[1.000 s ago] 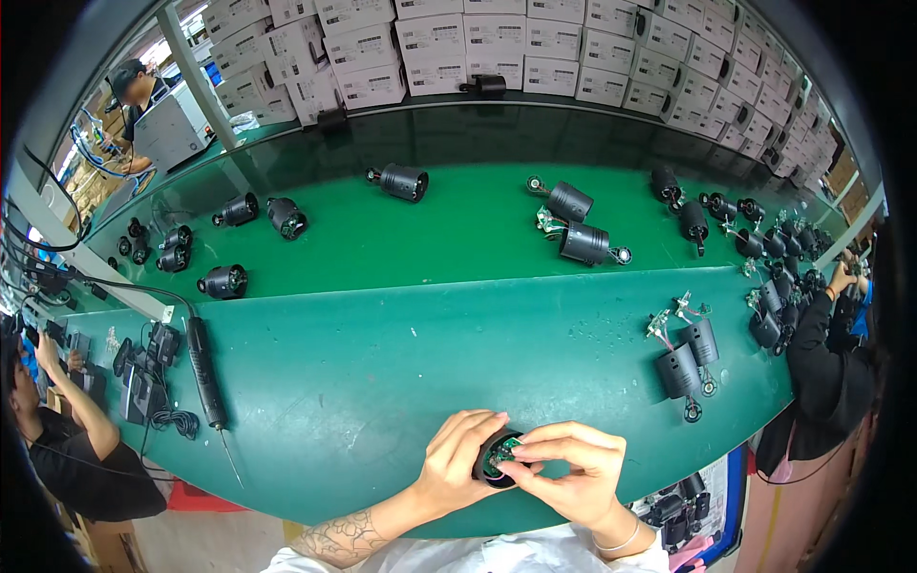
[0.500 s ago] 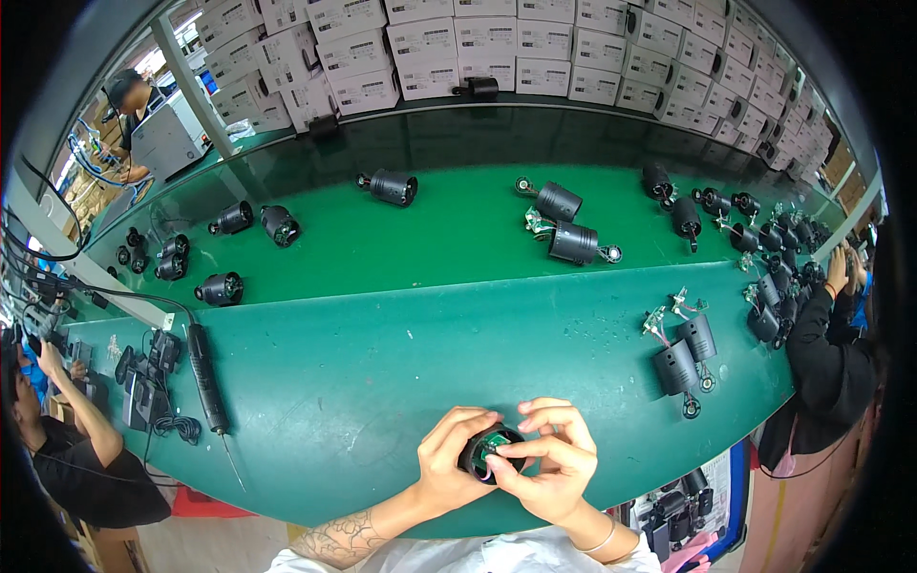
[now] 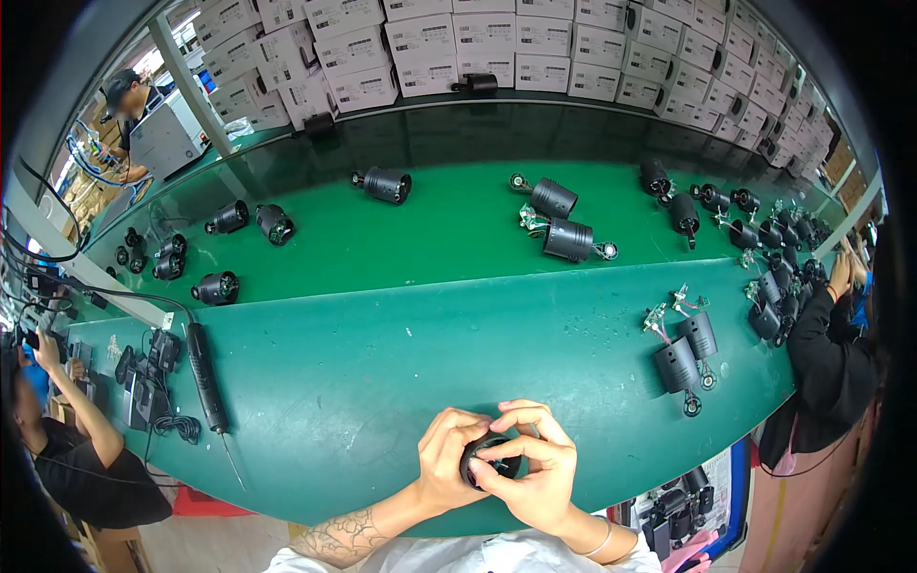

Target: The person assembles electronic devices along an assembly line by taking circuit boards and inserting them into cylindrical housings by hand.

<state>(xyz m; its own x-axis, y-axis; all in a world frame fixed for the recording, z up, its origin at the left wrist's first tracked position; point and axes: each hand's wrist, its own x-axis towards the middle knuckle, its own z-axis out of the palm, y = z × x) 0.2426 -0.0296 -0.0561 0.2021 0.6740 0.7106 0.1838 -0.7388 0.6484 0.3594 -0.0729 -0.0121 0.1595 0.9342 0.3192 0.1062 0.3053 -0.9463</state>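
Observation:
Close to the table's front edge, a black cylindrical housing (image 3: 509, 469) is tilted with its round opening toward me. My left hand (image 3: 445, 460) wraps around its left side. The thumb and fingers of my right hand (image 3: 537, 476) are bent in at the opening, touching the rim and reaching inside. Only a small light bit shows in the dark interior; the rest lies behind my fingers. To the right, two similar black housings (image 3: 677, 366) with wired circuit boards (image 3: 655, 318) lie on the green table (image 3: 382, 372).
A corded electric screwdriver (image 3: 204, 377) lies at left beside black adapters (image 3: 143, 396). More housings (image 3: 569, 240) are scattered on the far green strip, clustered at right. White boxes (image 3: 425, 76) line the back. Co-workers sit at both sides. A blue-edged bin (image 3: 735, 497) holds black parts.
My right fingers have moved left and in over the housing's opening. The green circuit board that showed in it is now mostly out of sight. My left hand keeps its hold.

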